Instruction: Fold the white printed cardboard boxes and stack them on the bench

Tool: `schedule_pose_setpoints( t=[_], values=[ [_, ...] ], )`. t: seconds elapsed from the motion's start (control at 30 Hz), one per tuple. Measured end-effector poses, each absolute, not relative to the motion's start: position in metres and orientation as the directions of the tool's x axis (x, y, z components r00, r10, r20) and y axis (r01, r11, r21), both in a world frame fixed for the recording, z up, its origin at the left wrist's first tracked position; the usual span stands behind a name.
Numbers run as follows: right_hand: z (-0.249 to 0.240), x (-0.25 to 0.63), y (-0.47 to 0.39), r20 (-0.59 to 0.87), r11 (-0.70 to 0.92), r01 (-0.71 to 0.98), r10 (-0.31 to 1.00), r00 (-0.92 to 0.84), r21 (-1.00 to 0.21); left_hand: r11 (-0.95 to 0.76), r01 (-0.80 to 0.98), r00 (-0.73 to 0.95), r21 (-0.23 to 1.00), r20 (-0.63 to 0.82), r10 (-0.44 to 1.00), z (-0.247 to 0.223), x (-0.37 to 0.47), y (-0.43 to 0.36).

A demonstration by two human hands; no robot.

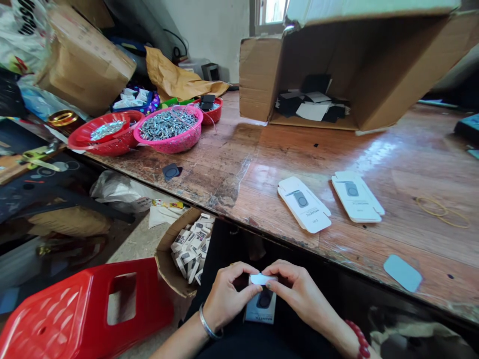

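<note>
A small white printed box (261, 312) with a dark device picture and the word MAGNETIC is held above my lap. My left hand (232, 290) pinches the left side of its top flap (259, 279). On the other side, my right hand (294, 285) grips the flap and box edge between thumb and fingers. Two flat stacks of the same printed cartons, a left stack (305, 205) and a right stack (357, 197), lie on the wooden table (232, 174) in front of me.
Below the table's edge stands an open carton (164, 271) of small white boxes, beside a red stool (86, 309). A pink basket (179, 144) of metal parts and red basins (101, 149) sit at the back left. A large cardboard box (258, 80) lies open behind. Rubber bands (441, 212) are at right.
</note>
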State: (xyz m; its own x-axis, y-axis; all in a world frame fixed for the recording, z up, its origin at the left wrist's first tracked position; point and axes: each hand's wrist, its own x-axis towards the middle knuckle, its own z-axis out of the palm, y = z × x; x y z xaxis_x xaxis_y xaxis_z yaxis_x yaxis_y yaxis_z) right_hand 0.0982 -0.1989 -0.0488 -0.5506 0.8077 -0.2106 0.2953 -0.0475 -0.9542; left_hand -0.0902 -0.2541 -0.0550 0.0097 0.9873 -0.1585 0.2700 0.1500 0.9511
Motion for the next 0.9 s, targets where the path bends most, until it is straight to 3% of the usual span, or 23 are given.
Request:
schedule_pose_setpoints(
  t=[0.2,0.37,0.5,0.7,0.9],
  values=[
    [-0.039,0.099,-0.194,-0.260,-0.109,0.290,0.790,-0.555,-0.951,0.131,0.340,0.013,0.931,-0.144,0.989,-0.041,-0.088,-0.248],
    [-0.043,0.096,-0.196,-0.250,-0.118,0.268,0.804,-0.540,-0.956,0.192,0.218,0.017,0.957,-0.201,0.980,-0.046,-0.091,-0.247],
    [-0.049,0.097,-0.201,-0.231,-0.107,0.249,0.802,-0.550,-0.963,0.134,0.137,0.087,0.981,-0.147,0.985,-0.051,-0.098,-0.250],
    [-0.048,0.098,-0.204,-0.182,-0.063,0.208,0.762,-0.622,-0.976,0.052,0.158,0.113,0.986,-0.071,0.991,-0.052,-0.105,-0.253],
    [-0.051,0.097,-0.204,-0.153,0.002,0.240,0.767,-0.624,-0.971,0.177,0.190,0.131,0.966,-0.203,0.970,-0.051,-0.106,-0.249]
  ],
)
